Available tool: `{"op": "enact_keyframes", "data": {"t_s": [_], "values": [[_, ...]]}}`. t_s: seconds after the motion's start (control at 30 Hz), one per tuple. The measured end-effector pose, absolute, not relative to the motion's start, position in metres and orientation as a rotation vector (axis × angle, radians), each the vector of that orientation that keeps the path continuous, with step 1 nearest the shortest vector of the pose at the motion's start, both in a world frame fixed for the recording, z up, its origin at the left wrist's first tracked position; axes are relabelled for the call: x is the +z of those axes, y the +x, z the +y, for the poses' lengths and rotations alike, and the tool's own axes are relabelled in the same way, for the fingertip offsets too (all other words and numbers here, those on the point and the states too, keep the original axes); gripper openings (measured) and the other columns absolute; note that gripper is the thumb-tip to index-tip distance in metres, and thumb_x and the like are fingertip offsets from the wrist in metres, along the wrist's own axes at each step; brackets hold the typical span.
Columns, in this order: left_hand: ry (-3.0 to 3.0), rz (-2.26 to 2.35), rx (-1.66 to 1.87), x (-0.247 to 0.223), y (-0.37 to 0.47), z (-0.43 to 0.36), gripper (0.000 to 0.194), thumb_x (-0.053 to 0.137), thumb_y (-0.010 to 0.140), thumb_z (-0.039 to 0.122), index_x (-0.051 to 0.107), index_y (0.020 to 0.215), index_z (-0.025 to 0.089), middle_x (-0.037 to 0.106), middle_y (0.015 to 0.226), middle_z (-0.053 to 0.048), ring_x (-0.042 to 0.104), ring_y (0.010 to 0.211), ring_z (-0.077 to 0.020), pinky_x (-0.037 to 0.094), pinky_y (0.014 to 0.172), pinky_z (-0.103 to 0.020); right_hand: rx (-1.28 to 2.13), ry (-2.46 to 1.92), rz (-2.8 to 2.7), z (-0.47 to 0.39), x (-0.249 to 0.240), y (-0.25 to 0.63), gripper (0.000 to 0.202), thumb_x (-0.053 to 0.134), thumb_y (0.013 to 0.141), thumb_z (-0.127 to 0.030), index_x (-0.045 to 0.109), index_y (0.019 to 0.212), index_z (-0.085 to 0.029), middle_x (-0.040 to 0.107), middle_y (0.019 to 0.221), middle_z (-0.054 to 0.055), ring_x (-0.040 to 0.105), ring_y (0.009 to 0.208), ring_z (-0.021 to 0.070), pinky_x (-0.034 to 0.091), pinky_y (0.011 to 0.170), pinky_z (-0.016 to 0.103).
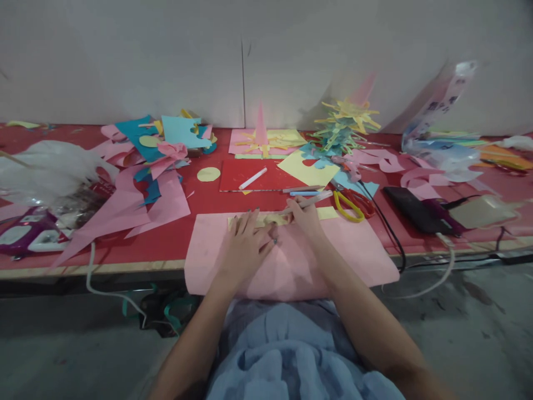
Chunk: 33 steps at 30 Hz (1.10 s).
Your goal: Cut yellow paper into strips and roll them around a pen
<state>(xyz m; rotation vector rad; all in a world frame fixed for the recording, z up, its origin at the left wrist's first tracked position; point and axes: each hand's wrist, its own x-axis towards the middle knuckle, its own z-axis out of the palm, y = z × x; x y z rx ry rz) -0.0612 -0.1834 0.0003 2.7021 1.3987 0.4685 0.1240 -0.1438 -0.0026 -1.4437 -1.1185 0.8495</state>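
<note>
At the left a crumpled, thin plastic bag point(50, 164) sits beside pink scraps point(166, 197) with pointed corners and curved cut-outs. Next, a broad pink sheet point(362, 258) lies at the table's front edge, its near side overhanging; it looks matte and felt-like, probably light, limp and best steadied with a flat palm. The person's left hand point(245, 240) rests on it, fingers laid flat and slightly parted, thumb out to the side, over a narrow yellow strip point(328, 213) along the sheet's far edge. The strip seems light and bendable, easily shifted, so best pinned near its ends. The right hand point(307, 219) pinches a slim, pale pen point(320, 198), likely smooth and stiff, over the strip. Just beyond lie scissors point(348, 208) with rounded, glossy yellow and red handles
</note>
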Motion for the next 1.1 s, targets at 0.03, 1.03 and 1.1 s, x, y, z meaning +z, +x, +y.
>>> {"op": "enact_keyframes", "data": {"t_s": [0.03,1.03,1.1], "values": [[2.695,1.409,0.481,0.0,-0.061,-0.184,0.04,0.043,0.093,0.042,0.054,0.13,0.03,0.033,0.152,-0.007,0.028,0.14,-0.0309,0.024,0.112,-0.054,0.884,-1.435,-1.117,-0.142,-0.003,0.125,0.026,0.053,0.077,-0.034,0.037,0.06,-0.024,0.049,0.042,-0.005,0.054,0.048,0.0136,0.04,0.051,0.024],[2.73,1.383,0.448,-0.002,-0.062,-0.182,0.042,0.039,0.094,0.042,0.053,0.13,0.026,0.035,0.151,-0.01,0.029,0.14,-0.0294,0.022,0.112,-0.055,0.693,-1.526,-1.301,-0.153,0.004,0.115,0.028,0.05,0.078,-0.033,0.035,0.057,-0.023,0.042,0.044,-0.007,0.04,0.044,0.01,0.031,0.048,0.023],[2.73,1.381,0.442,-0.001,-0.062,-0.183,0.042,0.04,0.094,0.041,0.052,0.131,0.026,0.034,0.151,-0.01,0.029,0.14,-0.0294,0.023,0.112,-0.055,0.663,-1.522,-1.306,-0.153,0.002,0.116,0.028,0.049,0.079,-0.033,0.034,0.057,-0.023,0.042,0.045,-0.007,0.041,0.045,0.0099,0.032,0.049,0.023]]}}
